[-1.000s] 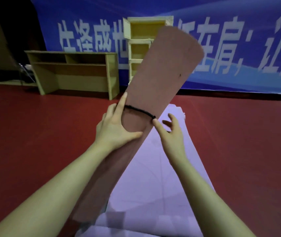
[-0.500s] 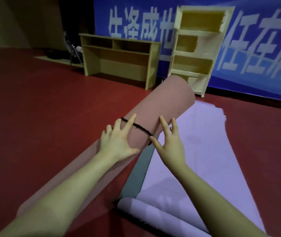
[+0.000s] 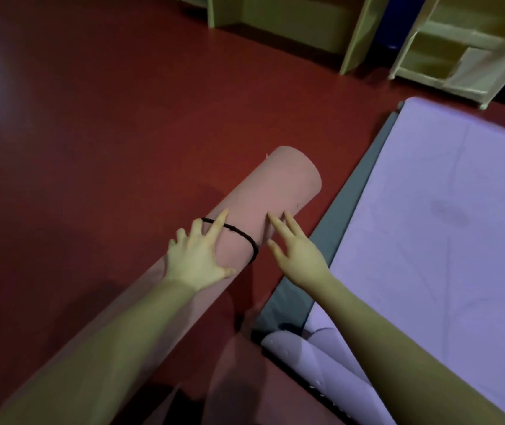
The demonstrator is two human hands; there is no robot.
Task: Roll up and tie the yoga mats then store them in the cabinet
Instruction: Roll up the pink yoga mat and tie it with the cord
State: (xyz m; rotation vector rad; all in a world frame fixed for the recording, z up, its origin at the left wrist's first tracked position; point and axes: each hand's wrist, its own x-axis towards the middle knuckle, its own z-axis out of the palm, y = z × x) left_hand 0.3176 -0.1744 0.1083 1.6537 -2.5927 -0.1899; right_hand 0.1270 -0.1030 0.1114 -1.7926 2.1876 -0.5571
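Both hands flat | left hand, right hand fingers straight on pink rolled mat

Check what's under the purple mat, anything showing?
A dark grey layer sticks out along the left edge of the purple mat, which lies flat with its near end partly rolled. How far the grey runs underneath is covered.

Dim, soft focus, wide-angle bending at edges
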